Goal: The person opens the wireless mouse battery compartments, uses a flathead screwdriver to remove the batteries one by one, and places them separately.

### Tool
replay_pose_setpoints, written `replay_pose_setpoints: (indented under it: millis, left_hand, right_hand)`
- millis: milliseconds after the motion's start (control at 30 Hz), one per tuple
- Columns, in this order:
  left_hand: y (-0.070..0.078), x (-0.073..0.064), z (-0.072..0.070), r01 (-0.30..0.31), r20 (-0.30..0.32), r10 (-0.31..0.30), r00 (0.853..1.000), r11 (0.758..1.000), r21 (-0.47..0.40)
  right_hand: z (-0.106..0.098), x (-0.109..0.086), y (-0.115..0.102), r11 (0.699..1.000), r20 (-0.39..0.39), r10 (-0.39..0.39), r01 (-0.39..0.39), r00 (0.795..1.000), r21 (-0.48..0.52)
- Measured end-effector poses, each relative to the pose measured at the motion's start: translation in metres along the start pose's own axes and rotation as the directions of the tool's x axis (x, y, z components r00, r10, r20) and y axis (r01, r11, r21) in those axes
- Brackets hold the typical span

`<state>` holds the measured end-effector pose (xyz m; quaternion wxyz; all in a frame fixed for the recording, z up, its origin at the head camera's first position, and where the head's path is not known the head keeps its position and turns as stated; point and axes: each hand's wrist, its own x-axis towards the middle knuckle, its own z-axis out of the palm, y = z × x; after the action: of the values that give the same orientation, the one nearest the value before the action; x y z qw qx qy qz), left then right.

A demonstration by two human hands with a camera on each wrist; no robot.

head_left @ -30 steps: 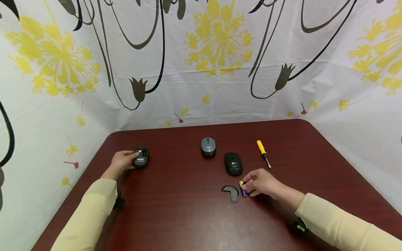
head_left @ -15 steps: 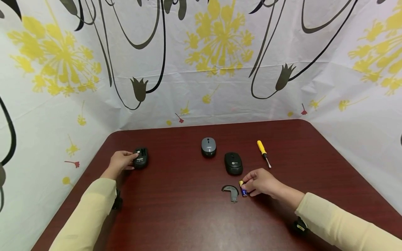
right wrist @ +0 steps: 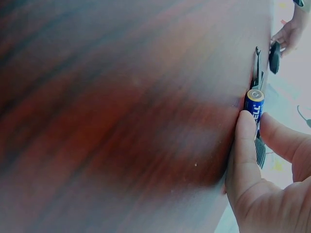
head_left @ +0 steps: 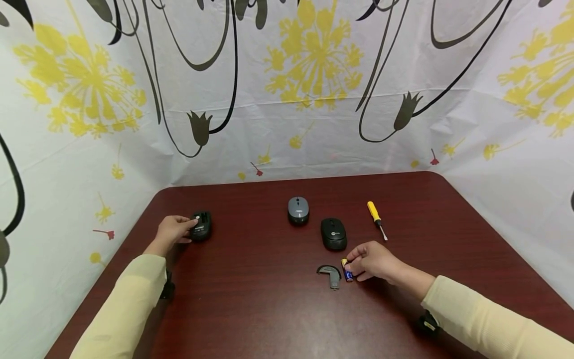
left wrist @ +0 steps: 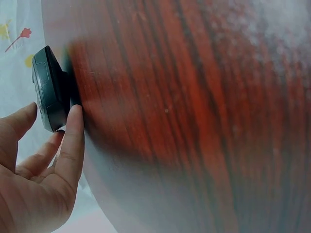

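Note:
At the left of the table, my left hand [head_left: 172, 232] holds a black computer mouse [head_left: 203, 227] with its underside up and its battery slot uncovered. The left wrist view shows that mouse [left wrist: 50, 92] edge-on, thumb above and fingers below it. My right hand [head_left: 375, 260] pinches a blue and yellow battery [head_left: 348, 274] between thumb and finger, low over the table. One end of the battery [right wrist: 255, 96] faces the right wrist camera. Just left of it lies a dark grey curved cover [head_left: 333, 275] with a straight tab.
A grey-topped mouse [head_left: 298, 210] and a second black mouse [head_left: 334, 233] stand on the dark red table [head_left: 251, 299] between the hands. Behind my right hand lies a screwdriver [head_left: 374, 213] with a yellow handle. A patterned white cloth [head_left: 251, 119] hangs beyond the table's edge.
The mouse in my left hand has tipped slightly since one second ago, so its underside shows less plainly. My right hand and the battery have stayed in place.

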<state>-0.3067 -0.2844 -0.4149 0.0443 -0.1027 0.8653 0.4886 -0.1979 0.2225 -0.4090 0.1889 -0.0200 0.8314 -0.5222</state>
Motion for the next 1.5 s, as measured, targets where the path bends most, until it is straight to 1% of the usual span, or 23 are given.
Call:
replay_pose_setpoints:
  millis: [233, 500, 700, 833, 900, 967, 1033, 1100, 1200, 1267, 1400, 1500]
  left_hand:
    - [-0.001, -0.002, -0.002, 0.004, 0.006, -0.004, 1.000, 1.000, 0.003]
    - [0.004, -0.007, -0.004, 0.002, -0.007, -0.002, 1.000, 1.000, 0.013]
    - [0.012, -0.011, -0.012, -0.026, -0.038, 0.027, 0.999, 0.999, 0.043]
    - [0.018, -0.015, -0.017, -0.060, -0.061, 0.065, 0.996, 0.995, 0.080]
    - [0.021, -0.016, -0.019, -0.090, -0.071, 0.097, 0.993, 0.990, 0.105]
    - [0.024, -0.018, -0.018, -0.129, -0.086, 0.140, 0.986, 0.984, 0.119]
    - [0.027, -0.019, -0.016, -0.173, -0.103, 0.187, 0.977, 0.977, 0.125]
    - [0.030, -0.021, -0.012, -0.225, -0.122, 0.242, 0.963, 0.965, 0.138]
    - [0.035, -0.025, -0.003, -0.293, -0.124, 0.313, 0.942, 0.944, 0.154]
    - [0.038, -0.029, 0.004, -0.332, -0.107, 0.350, 0.931, 0.930, 0.157]
    - [0.046, -0.033, 0.021, -0.391, -0.053, 0.399, 0.915, 0.912, 0.123]
    - [0.053, -0.038, 0.036, -0.431, -0.005, 0.434, 0.901, 0.896, 0.109]
  right_hand:
    - [0.000, 0.000, -0.001, 1.000, 0.007, -0.002, 0.002, 1.000, 0.002]
    - [-0.001, 0.000, 0.000, 1.000, 0.019, -0.009, 0.009, 1.000, 0.012]
    - [-0.001, 0.001, 0.000, 1.000, 0.019, -0.014, 0.014, 1.000, 0.009]
    - [-0.001, 0.001, 0.000, 1.000, 0.018, -0.012, 0.012, 1.000, 0.008]
    - [-0.002, 0.001, -0.001, 1.000, 0.014, -0.011, 0.011, 1.000, 0.007]
    - [-0.003, 0.001, -0.002, 1.000, 0.003, -0.005, 0.005, 1.000, 0.008]
    - [-0.004, 0.001, -0.003, 1.000, -0.008, 0.003, -0.003, 1.000, 0.010]
    - [-0.006, 0.002, -0.005, 1.000, -0.012, 0.005, -0.004, 1.000, 0.006]
    - [-0.010, 0.004, -0.007, 1.000, -0.027, 0.009, -0.009, 1.000, -0.002]
    - [-0.013, 0.005, -0.009, 1.000, -0.037, 0.007, -0.007, 0.999, -0.014]
    - [-0.020, 0.008, -0.014, 0.999, -0.051, -0.025, 0.024, 0.998, -0.029]
    - [-0.027, 0.011, -0.016, 0.995, -0.046, -0.093, 0.091, 0.995, -0.049]
